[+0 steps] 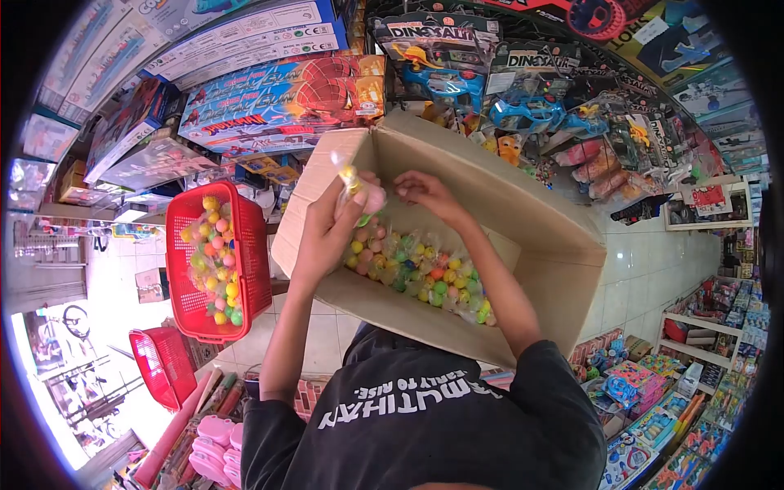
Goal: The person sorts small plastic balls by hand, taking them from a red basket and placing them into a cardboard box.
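My left hand [325, 231] is closed around a small clear plastic packet [371, 198] with something pink and yellow inside, held up over the left end of a large open cardboard box [563, 233]. Over the same box, my right hand [429, 194] has its fingers apart and slightly curled, with nothing seen in them. Clear bags of small colourful balls [425, 273] cover part of the box's floor. Left of the box stands a red plastic basket [263, 261], with more bagged balls [215, 257] inside it.
A second red basket [163, 367] sits lower left. Boxed toy guns [282, 102] are stacked behind the cardboard box, beside hanging dinosaur toy packs [445, 69]. Pink items [216, 445] lie at the bottom left. Packaged toys [637, 384] fill the right side, on a tiled floor [633, 269].
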Tool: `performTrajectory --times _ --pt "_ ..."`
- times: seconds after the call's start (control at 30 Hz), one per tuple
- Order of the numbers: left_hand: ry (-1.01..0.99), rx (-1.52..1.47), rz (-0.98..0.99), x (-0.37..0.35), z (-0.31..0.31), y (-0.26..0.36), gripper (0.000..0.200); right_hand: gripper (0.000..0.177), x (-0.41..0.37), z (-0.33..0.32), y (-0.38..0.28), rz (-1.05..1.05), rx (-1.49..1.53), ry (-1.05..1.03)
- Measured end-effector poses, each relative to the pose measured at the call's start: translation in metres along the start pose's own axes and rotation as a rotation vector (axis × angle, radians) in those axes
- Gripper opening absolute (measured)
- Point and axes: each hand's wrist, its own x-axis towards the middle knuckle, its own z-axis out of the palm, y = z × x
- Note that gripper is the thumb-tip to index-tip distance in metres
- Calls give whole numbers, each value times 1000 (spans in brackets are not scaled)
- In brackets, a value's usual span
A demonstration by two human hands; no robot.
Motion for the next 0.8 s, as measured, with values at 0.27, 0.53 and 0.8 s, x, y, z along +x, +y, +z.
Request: performTrajectory --times 0.27,0.53,0.8 --pt "-351 261 -85 33 21 3 47 44 -53 -3 -105 -117 -193 -201" --pt "-472 315 -468 59 51 -24 64 42 -46 -18 -54 -190 -362 -28" --pt "-588 978 -374 88 55 -128 45 33 -32 -47 19 212 -118 -109"
